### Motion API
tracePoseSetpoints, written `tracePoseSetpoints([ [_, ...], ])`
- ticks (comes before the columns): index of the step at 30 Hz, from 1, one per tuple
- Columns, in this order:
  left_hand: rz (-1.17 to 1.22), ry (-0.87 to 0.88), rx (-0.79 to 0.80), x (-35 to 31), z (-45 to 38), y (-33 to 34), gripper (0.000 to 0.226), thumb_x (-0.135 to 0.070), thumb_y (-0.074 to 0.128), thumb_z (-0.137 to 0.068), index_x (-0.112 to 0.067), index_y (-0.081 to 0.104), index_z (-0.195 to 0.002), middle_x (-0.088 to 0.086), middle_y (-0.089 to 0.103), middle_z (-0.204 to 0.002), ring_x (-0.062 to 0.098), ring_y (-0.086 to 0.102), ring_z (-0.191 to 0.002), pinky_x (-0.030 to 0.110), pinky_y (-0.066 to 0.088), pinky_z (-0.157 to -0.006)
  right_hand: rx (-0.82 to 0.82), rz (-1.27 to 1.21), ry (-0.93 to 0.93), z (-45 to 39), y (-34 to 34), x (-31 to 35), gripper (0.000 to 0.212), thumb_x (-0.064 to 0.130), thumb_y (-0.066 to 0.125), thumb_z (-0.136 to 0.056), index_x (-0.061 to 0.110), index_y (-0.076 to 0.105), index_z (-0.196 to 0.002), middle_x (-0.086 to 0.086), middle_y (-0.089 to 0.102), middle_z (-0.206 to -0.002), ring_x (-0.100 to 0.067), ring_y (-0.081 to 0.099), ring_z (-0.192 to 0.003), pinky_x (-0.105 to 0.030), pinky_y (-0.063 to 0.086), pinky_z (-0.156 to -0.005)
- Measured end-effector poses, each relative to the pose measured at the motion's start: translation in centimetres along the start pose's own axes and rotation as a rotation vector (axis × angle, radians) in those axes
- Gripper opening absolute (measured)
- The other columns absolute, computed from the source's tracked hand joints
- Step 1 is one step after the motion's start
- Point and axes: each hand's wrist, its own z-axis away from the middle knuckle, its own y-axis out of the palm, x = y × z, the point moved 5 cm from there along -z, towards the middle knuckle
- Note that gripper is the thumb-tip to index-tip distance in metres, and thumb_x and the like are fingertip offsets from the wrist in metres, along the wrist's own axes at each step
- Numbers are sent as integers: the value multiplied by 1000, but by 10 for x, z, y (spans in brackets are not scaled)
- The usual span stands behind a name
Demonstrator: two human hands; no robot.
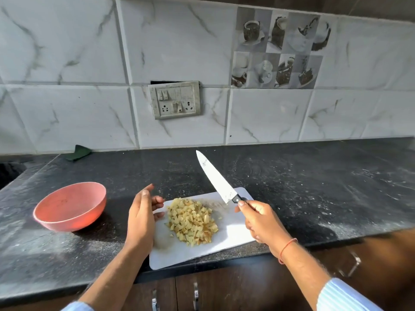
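While aloft in the gripping right hand (262, 221), knife (215, 176) beyond diced pile (190, 221), slack left hand (141, 218) beside it.

Head cam, close, looks fwd/down at counter (314, 187) (wide-angle, sole view).

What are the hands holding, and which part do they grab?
The right hand grips the knife by its black handle, blade pointing up. The left hand holds nothing; it is open beside the chopped pieces.
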Motion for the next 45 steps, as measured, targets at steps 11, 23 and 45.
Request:
tracePoseSetpoints([
  [11,-863,365,184,-1,-3,25,72,-67,18,-102,-26,55,-148,-2,56,-148,19,41,-139,39,32,-115,-102,807,-30,-2,-33,2,46,52,42,-107,20,55,-77,3,57,-65,-19,53,-61,-36,33,-54],
  [23,-1132,279,471,6,9,43,88,-77,4,-101,-23,34,-164,-3,39,-168,13,30,-156,37,24,-128,-51,129,-30,-29,-41,-27,26,38,56,-108,26,77,-99,3,41,-55,-18,34,-46,-27,30,-44],
  [45,-991,566,644,-53,5,75,21,-34,69,-101,-41,77,-119,-30,70,-118,-8,61,-115,28,55,-102,-24,-88,-69,-28,-49,-33,26,36,59,-107,18,78,-104,-3,36,-61,-16,26,-48,-27,24,-45],
])
